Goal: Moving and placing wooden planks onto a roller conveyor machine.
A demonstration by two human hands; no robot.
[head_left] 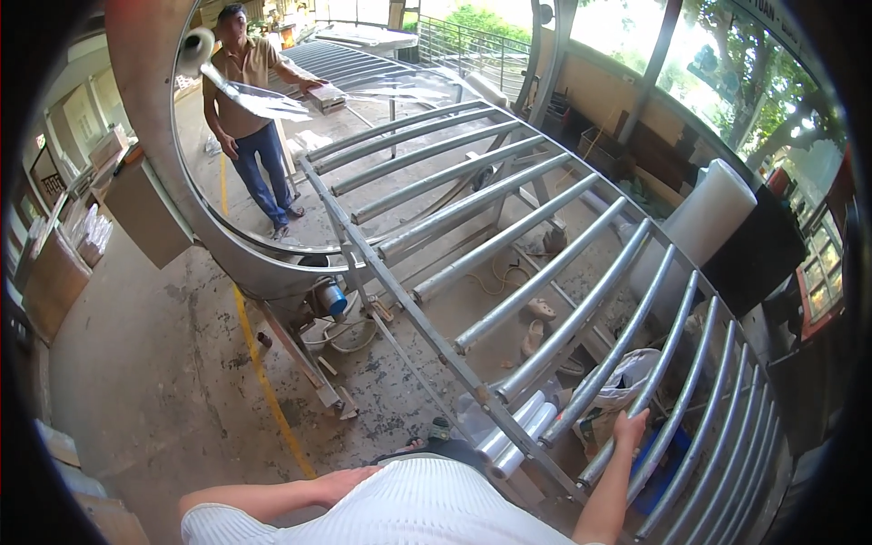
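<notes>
A long metal frame [400,300] of parallel round bars is seen stretching from the lower right up toward the far end of the workshop. About sixteen bars can be counted, though those bunched near the right rim are bent by the lens and are hard to separate. One of the nearer bars [636,400] is gripped by the right hand [629,429], the fingers closed over it from above, with the forearm coming up from the lower edge. Two short film-wrapped tubes [520,436] are laid side by side just left of that hand, close to the frame's side rail.

The left hand [343,481] is held low, flat against the white ribbed shirt [427,509], fingers loosely extended and nothing held in it; it is kept well apart from the frame.

One other person [247,118] is seen standing at the far end, one hand laid on a small flat block [327,95] on the frame and a roll of clear film [196,44] raised in the other. One large white roll [704,218] stands upright beyond the frame on the right. One yellow line [263,381] is painted across the concrete floor [163,381].
</notes>
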